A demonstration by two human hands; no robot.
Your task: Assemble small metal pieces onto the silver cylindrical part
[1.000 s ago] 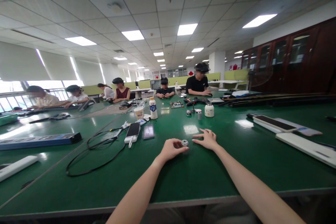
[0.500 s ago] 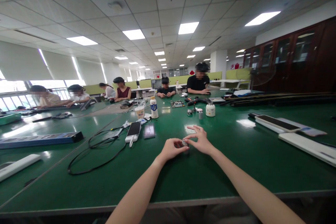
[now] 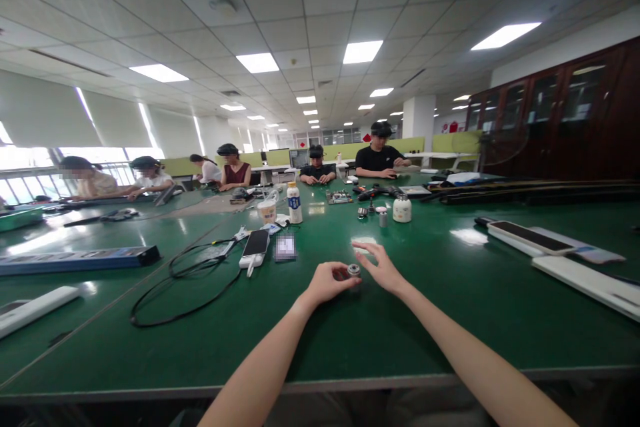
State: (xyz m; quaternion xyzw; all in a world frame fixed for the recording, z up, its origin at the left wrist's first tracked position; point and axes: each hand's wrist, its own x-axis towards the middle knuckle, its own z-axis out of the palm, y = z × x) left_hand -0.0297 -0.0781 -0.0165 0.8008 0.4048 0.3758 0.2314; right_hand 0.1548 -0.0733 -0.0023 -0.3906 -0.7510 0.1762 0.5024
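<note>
One small round metal part (image 3: 353, 270): at the near middle of the green-topped table (image 3: 480, 320) — ringed top facing up.
Left hand (image 3: 327, 282): gripping this part from the left, thumb and fingers closed around its side.
Right hand (image 3: 383, 269): thumb and fingers spread wide, just right of the part; touching or apart, cannot tell.
White jar (image 3: 401, 209): standing on the far side, beyond the right hand, with a small grey cylinder (image 3: 383, 219) just left of it.
Smartphone (image 3: 255, 243): lying to the left, black cable (image 3: 149, 326) looping beside it — upright blue-labelled bottle (image 3: 295, 205) farther beyond.
</note>
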